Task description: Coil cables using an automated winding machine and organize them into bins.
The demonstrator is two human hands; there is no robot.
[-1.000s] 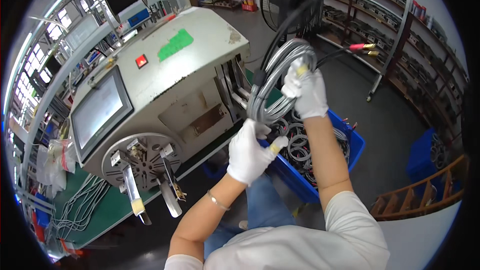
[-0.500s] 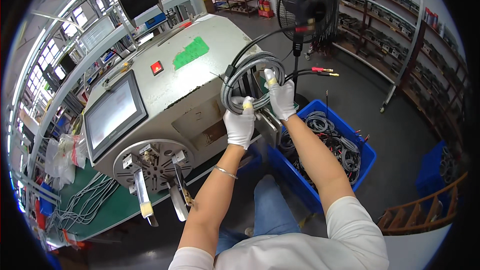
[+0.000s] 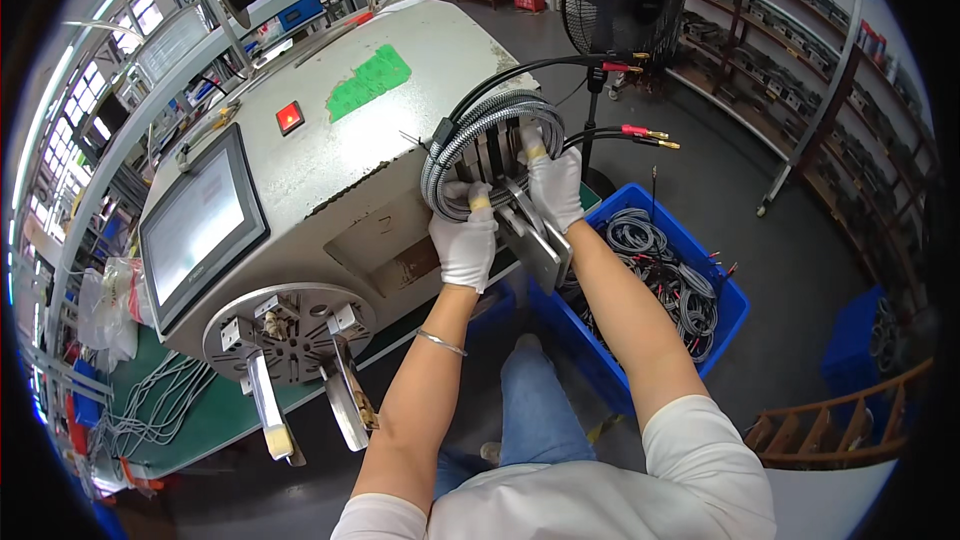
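Note:
Both my hands wear white gloves and hold a coiled grey cable (image 3: 437, 172) against the right end of a cream-coloured machine (image 3: 400, 120). My left hand (image 3: 465, 240) is closed round the coil's lower left side. Gripping its right side is my right hand (image 3: 552, 180). Black leads leave the coil toward the right, tipped with red and black gold-ended plugs (image 3: 640, 133). The coil surrounds dark upright bars on the machine's end, above a metal bracket (image 3: 535, 252); whether it touches them I cannot tell.
A blue bin (image 3: 735, 310) full of coiled cables stands below my right forearm. The machine carries a touch screen (image 3: 205, 230), a red button (image 3: 289, 118) and a round plate with metal arms (image 3: 290, 335). A black fan (image 3: 622, 0) stands behind; loose grey cables (image 3: 160, 400) lie on the green bench.
The coil and both hands have shifted slightly left and closer onto the machine's end bars. The view has moved a little, and the coil's plug leads swing less.

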